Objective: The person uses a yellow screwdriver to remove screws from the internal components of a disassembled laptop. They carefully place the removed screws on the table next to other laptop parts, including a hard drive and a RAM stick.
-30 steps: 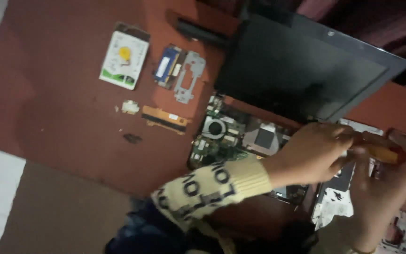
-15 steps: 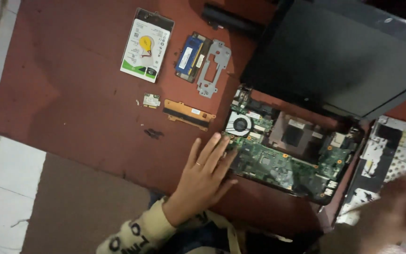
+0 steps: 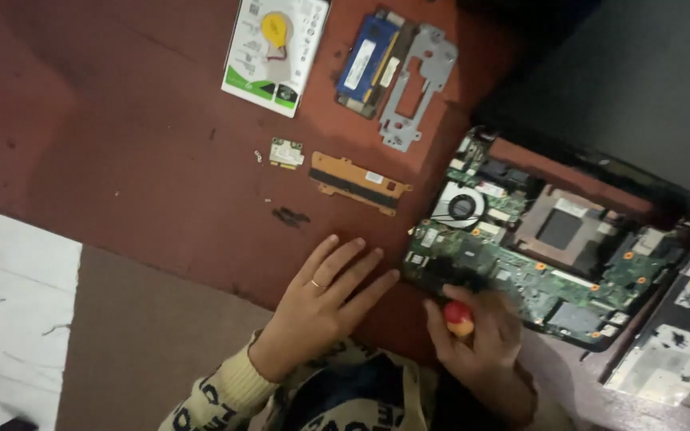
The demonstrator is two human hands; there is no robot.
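Observation:
My left hand (image 3: pixel 319 303) lies flat on the red-brown table (image 3: pixel 121 160), fingers spread, just left of an opened laptop base. My right hand (image 3: pixel 477 339) grips a screwdriver with a red and yellow handle (image 3: pixel 458 316), held upright at the near edge of the green motherboard (image 3: pixel 521 263). The board shows a round fan (image 3: pixel 461 207) and a dark heat plate (image 3: pixel 561 227). The laptop's dark screen (image 3: pixel 624 88) stands open behind it.
Removed parts lie on the table: a white hard drive (image 3: pixel 275 48), a blue memory module (image 3: pixel 367 60), a grey metal bracket (image 3: pixel 417 84), a small card (image 3: pixel 287 152), an orange strip (image 3: pixel 358 182). A detached keyboard frame (image 3: pixel 672 335) sits at the right. White tiles show at left.
The view has shifted closer and lower. My left hand has stayed flat on the table by the laptop. My right hand has come in from the right with the screwdriver to the board's near edge.

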